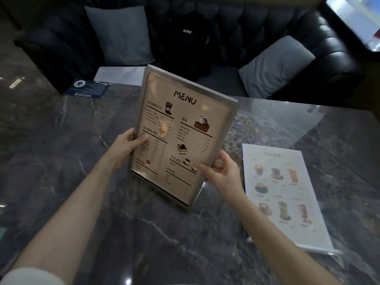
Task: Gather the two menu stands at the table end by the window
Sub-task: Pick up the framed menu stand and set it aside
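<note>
Two menu stands show: a beige framed menu stand headed "MENU", held tilted above the dark marble table, and a white clear-acrylic drinks menu stand lying flat on the table just right of the right hand. Left hand grips the framed stand's left edge, thumb on its face; right hand grips its lower right edge. Beyond the hands lie one blue card, two grey cushions and one black backpack on a black sofa.
</note>
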A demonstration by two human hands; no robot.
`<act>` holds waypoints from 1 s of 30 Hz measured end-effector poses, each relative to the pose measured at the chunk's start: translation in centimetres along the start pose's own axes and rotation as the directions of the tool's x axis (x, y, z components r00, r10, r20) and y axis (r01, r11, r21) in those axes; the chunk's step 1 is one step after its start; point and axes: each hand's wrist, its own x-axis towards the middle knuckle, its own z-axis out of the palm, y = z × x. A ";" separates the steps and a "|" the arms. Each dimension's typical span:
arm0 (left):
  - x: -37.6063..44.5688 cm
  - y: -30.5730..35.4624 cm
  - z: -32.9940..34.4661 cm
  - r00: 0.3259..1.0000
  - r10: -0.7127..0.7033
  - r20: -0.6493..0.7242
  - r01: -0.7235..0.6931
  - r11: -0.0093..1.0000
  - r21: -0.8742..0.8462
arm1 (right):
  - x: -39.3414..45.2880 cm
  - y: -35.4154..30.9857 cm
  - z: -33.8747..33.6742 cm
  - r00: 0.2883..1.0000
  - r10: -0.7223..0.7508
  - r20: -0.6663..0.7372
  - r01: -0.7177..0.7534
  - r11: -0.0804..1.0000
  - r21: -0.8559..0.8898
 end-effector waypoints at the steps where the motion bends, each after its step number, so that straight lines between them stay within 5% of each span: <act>1: 0.1 -0.2 -0.1 1.000 0.001 -0.006 -0.001 1.000 0.007 | -0.2 0.0 0.1 1.000 -0.003 -0.004 0.003 1.000 0.001; 30: -4.1 -2.3 -0.1 0.977 0.158 -0.145 -0.137 0.979 0.149 | -4.1 2.3 2.0 0.994 -0.112 -0.006 0.109 0.973 -0.206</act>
